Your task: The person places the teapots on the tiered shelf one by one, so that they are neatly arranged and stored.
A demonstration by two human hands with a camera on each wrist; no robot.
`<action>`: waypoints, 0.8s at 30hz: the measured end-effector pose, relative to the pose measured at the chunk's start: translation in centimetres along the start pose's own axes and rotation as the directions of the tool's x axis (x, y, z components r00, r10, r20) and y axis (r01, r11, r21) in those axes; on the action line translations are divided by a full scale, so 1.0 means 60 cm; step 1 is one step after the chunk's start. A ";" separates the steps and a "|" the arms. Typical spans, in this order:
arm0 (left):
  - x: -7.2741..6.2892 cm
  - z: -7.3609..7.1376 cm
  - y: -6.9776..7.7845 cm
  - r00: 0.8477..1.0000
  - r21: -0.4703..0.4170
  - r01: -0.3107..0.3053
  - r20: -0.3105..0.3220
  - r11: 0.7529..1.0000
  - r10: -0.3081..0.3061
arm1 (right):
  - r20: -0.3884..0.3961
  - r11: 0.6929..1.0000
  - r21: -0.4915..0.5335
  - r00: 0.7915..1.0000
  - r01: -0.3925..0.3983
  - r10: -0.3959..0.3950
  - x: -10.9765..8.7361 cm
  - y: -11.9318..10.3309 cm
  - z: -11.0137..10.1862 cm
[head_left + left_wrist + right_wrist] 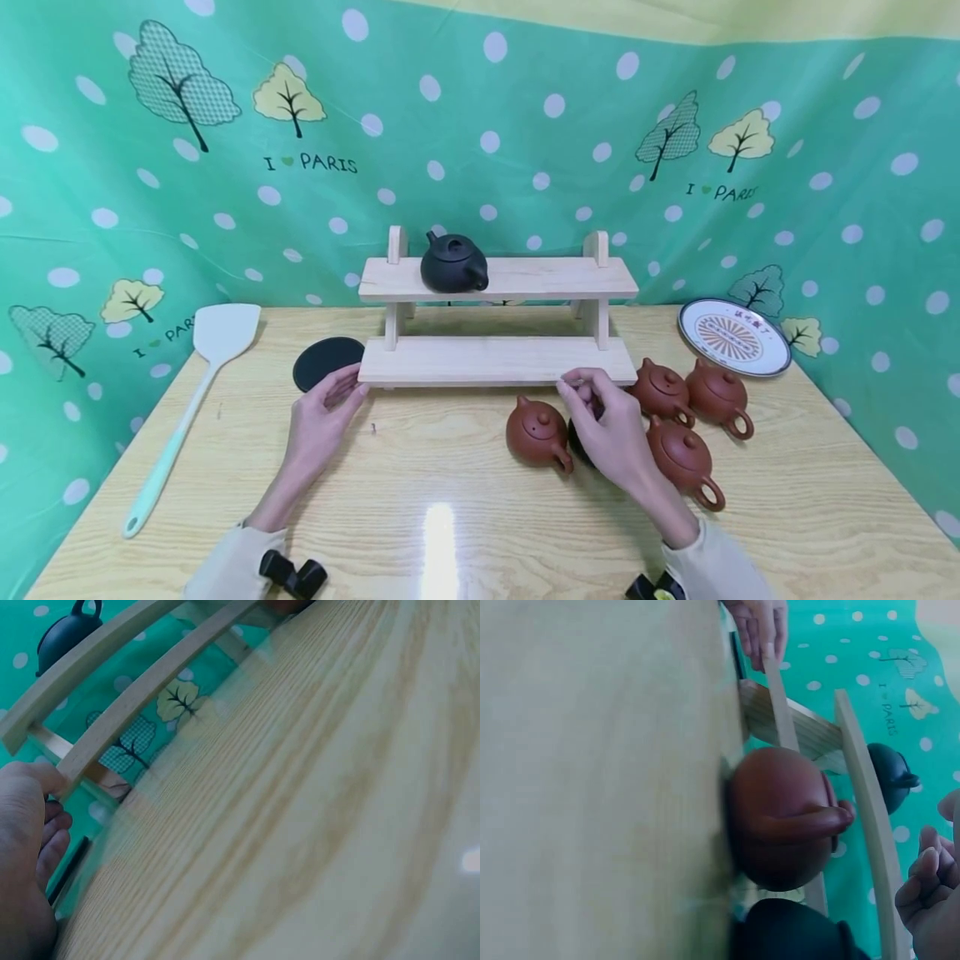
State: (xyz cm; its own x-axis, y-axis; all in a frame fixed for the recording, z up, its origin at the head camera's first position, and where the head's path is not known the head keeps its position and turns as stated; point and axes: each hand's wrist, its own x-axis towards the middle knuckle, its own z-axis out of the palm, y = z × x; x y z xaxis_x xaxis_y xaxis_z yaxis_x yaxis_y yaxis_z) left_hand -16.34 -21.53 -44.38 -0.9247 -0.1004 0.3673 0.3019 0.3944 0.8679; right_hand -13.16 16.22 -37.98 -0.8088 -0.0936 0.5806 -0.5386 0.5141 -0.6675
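A two-tier pale wooden shelf (487, 358) stands at the back of the table, a black teapot (453, 265) on its upper board. My left hand (322, 421) grips the left end of the lower board, thumb at the front edge. My right hand (611, 425) hovers by the lower board's front right, its fingers loosely curled and holding nothing, as the right wrist view shows. Below it sit a reddish-brown teapot (537, 433) and a second black teapot (795, 934), mostly hidden by the hand in the head view.
Several more brown teapots (681, 454) cluster right of my right hand. A patterned plate (735, 337) leans near the back right. Left of the shelf lies a black round disc (326, 360), and farther left a white spatula (225, 329) with a pale green handle. A green curtain (487, 150) hangs behind.
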 end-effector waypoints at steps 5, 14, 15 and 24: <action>0.002 -0.001 0.000 1.000 0.003 -0.004 0.000 1.000 0.004 | 0.003 1.000 -0.019 1.000 -0.018 0.018 -0.026 -0.005 -0.004; 0.002 0.000 -0.001 1.000 -0.007 -0.006 -0.002 1.000 0.006 | 0.031 0.999 -0.022 0.998 -0.045 0.046 -0.063 -0.010 -0.012; 0.002 0.000 -0.001 1.000 -0.007 -0.004 -0.003 1.000 0.004 | 0.036 0.998 -0.021 0.998 -0.054 0.055 -0.067 -0.010 -0.012; 0.002 0.000 0.000 1.000 -0.015 0.009 0.002 1.000 -0.009 | 0.079 0.990 -0.030 0.987 -0.135 0.137 -0.092 -0.012 -0.014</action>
State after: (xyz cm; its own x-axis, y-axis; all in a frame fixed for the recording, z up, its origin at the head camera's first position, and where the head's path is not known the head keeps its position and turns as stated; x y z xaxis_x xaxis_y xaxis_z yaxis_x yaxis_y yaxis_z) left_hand -16.45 -21.53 -44.36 -0.9278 -0.1021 0.3590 0.2972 0.3798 0.8761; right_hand -8.10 17.07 -40.31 -0.8909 -0.0893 0.4454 -0.4175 0.5471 -0.7255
